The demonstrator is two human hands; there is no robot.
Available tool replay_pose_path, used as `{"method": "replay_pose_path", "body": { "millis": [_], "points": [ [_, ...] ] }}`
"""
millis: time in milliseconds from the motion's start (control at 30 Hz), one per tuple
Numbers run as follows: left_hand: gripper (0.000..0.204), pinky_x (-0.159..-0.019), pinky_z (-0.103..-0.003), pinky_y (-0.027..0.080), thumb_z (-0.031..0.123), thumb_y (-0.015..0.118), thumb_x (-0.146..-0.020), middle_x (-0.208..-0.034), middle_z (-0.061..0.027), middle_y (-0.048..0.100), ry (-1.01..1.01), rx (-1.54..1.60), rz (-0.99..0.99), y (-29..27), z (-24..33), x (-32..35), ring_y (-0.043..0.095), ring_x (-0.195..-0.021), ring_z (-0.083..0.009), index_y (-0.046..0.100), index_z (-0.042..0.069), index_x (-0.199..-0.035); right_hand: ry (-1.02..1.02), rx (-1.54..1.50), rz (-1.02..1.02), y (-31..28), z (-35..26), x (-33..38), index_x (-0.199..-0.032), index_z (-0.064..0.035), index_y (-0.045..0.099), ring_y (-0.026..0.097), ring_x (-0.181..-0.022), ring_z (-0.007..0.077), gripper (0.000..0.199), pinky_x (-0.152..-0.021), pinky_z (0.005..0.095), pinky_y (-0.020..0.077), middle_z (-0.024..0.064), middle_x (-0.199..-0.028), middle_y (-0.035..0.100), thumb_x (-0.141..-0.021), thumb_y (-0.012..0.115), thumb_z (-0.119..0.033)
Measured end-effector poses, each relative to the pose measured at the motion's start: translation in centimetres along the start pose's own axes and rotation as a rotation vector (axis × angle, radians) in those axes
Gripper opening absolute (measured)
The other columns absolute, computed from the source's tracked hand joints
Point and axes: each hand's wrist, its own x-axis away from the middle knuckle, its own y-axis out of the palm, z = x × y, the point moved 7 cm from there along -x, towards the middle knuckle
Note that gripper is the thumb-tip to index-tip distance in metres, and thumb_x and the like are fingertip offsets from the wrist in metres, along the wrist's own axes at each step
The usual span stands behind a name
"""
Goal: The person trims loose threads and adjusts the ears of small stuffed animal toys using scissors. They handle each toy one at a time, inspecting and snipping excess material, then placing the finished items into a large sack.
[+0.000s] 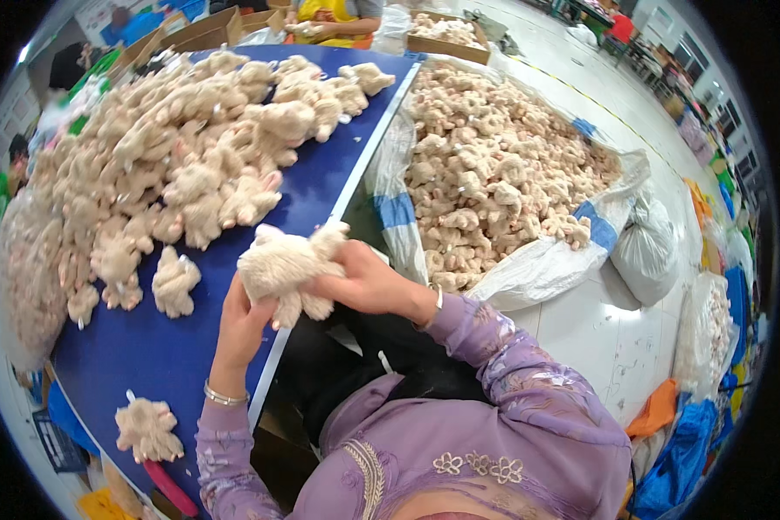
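Between my two hands is a cream plush toy, held above the right edge of the blue table. My left hand grips its lower left side. From the right, my right hand is closed on the toy's other side, thumb across the fur. Close by on the table lies a single plush toy, just left of my left hand. Behind it spreads a big heap of the same plush toys. Another plush toy rests at the near left, beside a pink-red strip-like object.
Right of the blue table, a large white-and-blue woven sack stands wide, full of plush toys. A tied white bag sits beside it on the floor. Across the table is a person in a yellow apron. Cardboard boxes line the back.
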Motion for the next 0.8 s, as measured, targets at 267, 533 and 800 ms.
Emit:
{"method": "replay_pose_path", "body": {
  "millis": [267, 533, 800],
  "points": [
    [0.026, -0.061, -0.023, 0.044, 0.032, 0.046, -0.097, -0.095, -0.0142, 0.062, -0.03, 0.153, -0.043, -3.0, -2.7, -1.3, 0.056, -0.066, -0.0146, 0.049, 0.006, -0.092, -0.698, 0.13, 0.853, -23.7, -14.7, 5.8, -0.094, -0.0018, 0.057, 0.053, -0.068, 0.0133, 0.036, -0.062, 0.0308, 0.0423, 0.0046, -0.078, 0.057, -0.09, 0.055, -0.037],
    [0.026, -0.059, -0.024, 0.045, 0.029, 0.051, -0.095, -0.086, -0.0132, 0.06, 0.018, 0.333, 0.01, -3.0, -3.1, -2.9, 0.054, -0.064, -0.0142, 0.049, 0.004, -0.09, -0.247, 0.56, 0.994, -55.7, -10.0, -3.4, -0.083, -0.0046, 0.055, 0.039, -0.044, 0.0094, 0.046, -0.041, 0.0276, 0.0314, -0.001, -0.056, 0.045, -0.093, 0.049, -0.049],
    [0.027, -0.058, -0.026, 0.045, 0.029, 0.052, -0.094, -0.084, -0.0137, 0.058, 0.032, 0.371, 0.098, -4.0, -3.7, -3.9, 0.052, -0.064, -0.017, 0.047, 0.003, -0.088, 0.632, -0.199, 0.846, -38.5, 23.9, 8.6, -0.075, -0.0115, 0.053, 0.04, -0.049, 0.0105, 0.022, -0.045, 0.0261, 0.0333, -0.0017, -0.062, 0.047, -0.09, 0.049, -0.027]
  ]
}}
